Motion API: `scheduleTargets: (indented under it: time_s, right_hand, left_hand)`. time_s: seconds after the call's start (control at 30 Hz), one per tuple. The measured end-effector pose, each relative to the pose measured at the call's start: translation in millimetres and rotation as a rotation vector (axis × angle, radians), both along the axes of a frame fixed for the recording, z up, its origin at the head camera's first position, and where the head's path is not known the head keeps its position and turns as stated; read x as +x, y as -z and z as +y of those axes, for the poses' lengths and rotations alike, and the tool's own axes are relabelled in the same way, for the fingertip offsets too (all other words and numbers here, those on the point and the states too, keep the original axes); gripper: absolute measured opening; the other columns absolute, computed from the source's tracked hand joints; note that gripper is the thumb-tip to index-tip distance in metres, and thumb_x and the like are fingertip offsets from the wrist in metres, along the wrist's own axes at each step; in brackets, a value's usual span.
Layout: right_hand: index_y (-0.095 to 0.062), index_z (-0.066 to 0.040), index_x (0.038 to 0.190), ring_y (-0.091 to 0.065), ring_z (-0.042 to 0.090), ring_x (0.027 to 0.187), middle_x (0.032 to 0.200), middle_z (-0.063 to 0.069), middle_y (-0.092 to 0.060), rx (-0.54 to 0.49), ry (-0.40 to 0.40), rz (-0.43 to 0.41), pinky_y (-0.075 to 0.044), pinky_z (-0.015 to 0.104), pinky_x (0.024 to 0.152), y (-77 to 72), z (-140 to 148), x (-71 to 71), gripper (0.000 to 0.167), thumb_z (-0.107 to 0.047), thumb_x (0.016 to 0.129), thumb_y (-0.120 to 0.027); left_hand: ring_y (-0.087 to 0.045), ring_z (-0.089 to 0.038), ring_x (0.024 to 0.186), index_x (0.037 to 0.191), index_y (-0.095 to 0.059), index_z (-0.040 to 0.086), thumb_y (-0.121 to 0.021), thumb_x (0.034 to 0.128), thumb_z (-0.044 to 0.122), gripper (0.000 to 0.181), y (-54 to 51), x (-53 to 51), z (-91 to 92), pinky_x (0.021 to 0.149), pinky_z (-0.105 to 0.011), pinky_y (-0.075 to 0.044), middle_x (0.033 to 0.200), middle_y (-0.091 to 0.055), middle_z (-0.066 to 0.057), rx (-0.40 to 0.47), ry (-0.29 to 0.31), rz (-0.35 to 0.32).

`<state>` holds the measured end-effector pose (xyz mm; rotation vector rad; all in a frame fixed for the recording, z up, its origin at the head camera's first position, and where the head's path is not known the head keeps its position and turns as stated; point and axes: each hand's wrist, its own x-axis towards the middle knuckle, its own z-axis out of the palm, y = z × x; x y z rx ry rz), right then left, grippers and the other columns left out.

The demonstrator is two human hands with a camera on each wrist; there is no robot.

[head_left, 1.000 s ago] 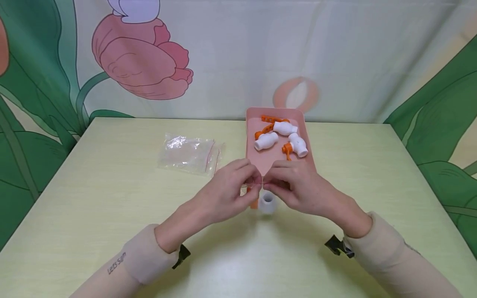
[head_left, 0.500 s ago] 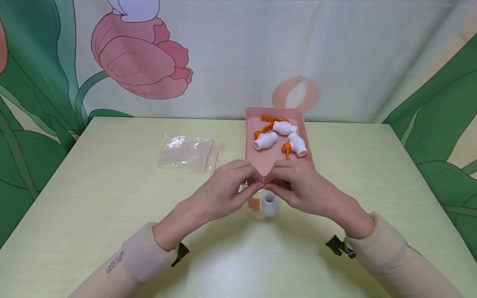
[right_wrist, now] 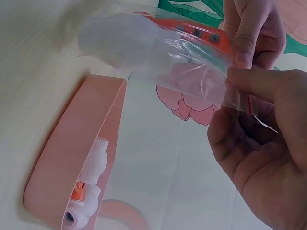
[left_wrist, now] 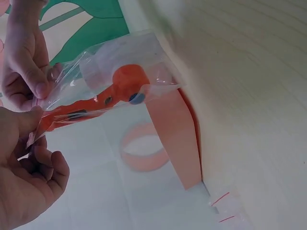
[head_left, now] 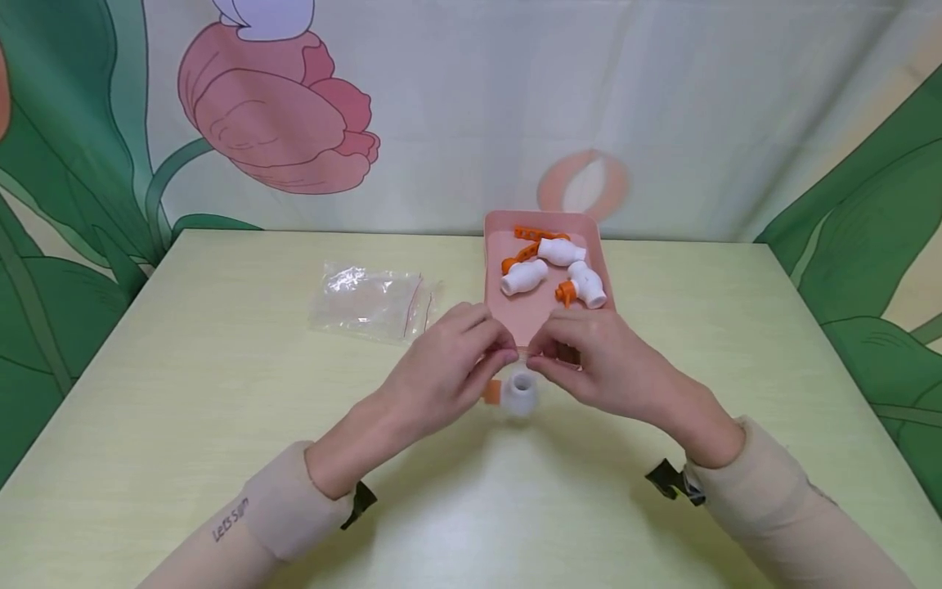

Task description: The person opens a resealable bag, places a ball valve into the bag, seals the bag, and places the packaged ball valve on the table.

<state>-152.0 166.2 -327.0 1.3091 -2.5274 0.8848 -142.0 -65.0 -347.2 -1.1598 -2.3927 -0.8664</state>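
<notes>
Pinching glossy clear bag [right_wrist: 187, 81]: fingers of left hand [head_left: 449, 366], right hand [head_left: 609, 360]. Inside: bulbous white fitting [right_wrist: 117, 40], perforated orange handle [right_wrist: 191, 31].

Long beige sleeves are worn here, pretty plain overall, and both the left hand [head_left: 437, 368] and right hand [head_left: 607, 360] are bare. The left sleeve [head_left: 195, 544] is finished with a wide, smooth cuff [head_left: 294, 491], and some dark slanted lettering [head_left: 231, 520] is spotted just behind it; "Lets" can be made out, the rest is kinda blurry. The right sleeve [head_left: 824, 523] is cuffed the same way, with a small darker line seen along its outer edge. Angular black bits can be seen poking out by both cuffs, left [head_left: 359, 505] and right [head_left: 671, 481].
</notes>
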Motion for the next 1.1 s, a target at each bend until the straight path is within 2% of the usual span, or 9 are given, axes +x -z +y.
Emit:
scheduleTargets:
  time_s: [0.17,0.4,0.5,0.63,0.8,0.97,1.1]
  right_hand:
    - [-0.071,-0.008,0.088,-0.056,0.003,0.067,0.077,-0.009,-0.064,0.011,0.000,0.008,-0.052,0.023,0.061,0.9,-0.2,-1.4,0.014,-0.003,0.085,-0.084]
    - [-0.070,-0.009,0.088,-0.055,0.005,0.069,0.077,-0.010,-0.062,0.088,0.041,-0.023,-0.051,0.024,0.062,0.7,0.9,-1.8,0.013,-0.007,0.088,-0.082]
    - [-0.069,-0.010,0.088,-0.054,0.005,0.068,0.076,-0.011,-0.063,0.084,0.033,-0.019,-0.050,0.025,0.062,-0.1,2.5,-2.4,0.014,-0.006,0.088,-0.082]
    - [-0.071,-0.011,0.087,-0.054,0.003,0.066,0.075,-0.011,-0.064,0.040,0.009,-0.002,-0.050,0.024,0.060,-1.4,5.8,-3.6,0.014,-0.006,0.085,-0.084]
    - [-0.074,-0.011,0.087,-0.054,0.002,0.066,0.076,-0.011,-0.065,0.008,-0.004,0.002,-0.050,0.023,0.059,-4.4,8.9,-4.3,0.012,-0.007,0.085,-0.085]
    - [-0.075,-0.009,0.091,-0.057,0.005,0.073,0.082,-0.008,-0.067,0.005,-0.012,0.031,-0.053,0.026,0.066,-7.5,9.5,-6.5,0.012,-0.002,0.085,-0.083]
    - [-0.075,-0.006,0.095,-0.061,0.009,0.078,0.088,-0.004,-0.069,0.010,-0.003,0.042,-0.055,0.030,0.072,-7.5,11.1,-8.0,0.012,0.002,0.086,-0.080]
  left_hand:
    - [-0.052,-0.015,0.080,0.094,-0.071,0.006,-0.078,0.0930,0.011,0.009,-1.8,-0.5,-2.2,0.067,-0.023,-0.046,0.084,-0.055,0.002,-0.013,-0.032,-0.011]
    - [-0.052,-0.014,0.075,0.088,-0.069,0.008,-0.080,0.0922,0.018,0.015,-1.7,-1.0,-3.5,0.064,-0.024,-0.045,0.078,-0.053,0.004,-0.052,-0.072,0.062]
    - [-0.052,-0.014,0.073,0.084,-0.068,0.008,-0.080,0.0917,0.020,0.019,-1.6,-1.4,-3.6,0.063,-0.024,-0.045,0.076,-0.053,0.004,-0.055,-0.078,0.083]
    - [-0.050,-0.012,0.067,0.079,-0.067,0.010,-0.083,0.0885,0.022,0.023,-3.7,-3.0,-4.3,0.060,-0.023,-0.044,0.072,-0.055,0.005,-0.042,-0.075,0.102]
    - [-0.050,-0.010,0.063,0.074,-0.067,0.011,-0.088,0.0835,0.021,0.025,-6.0,-4.6,-7.1,0.057,-0.021,-0.043,0.070,-0.056,0.007,0.013,-0.060,0.101]
    - [-0.051,-0.013,0.070,0.080,-0.071,0.008,-0.086,0.0847,0.014,0.017,-6.0,-6.4,-6.7,0.062,-0.023,-0.045,0.074,-0.058,0.004,0.049,-0.021,0.098]
    - [-0.054,-0.015,0.077,0.087,-0.074,0.005,-0.084,0.0853,0.006,0.010,-6.4,-7.4,-6.1,0.066,-0.024,-0.047,0.079,-0.059,0.002,0.048,-0.012,0.084]
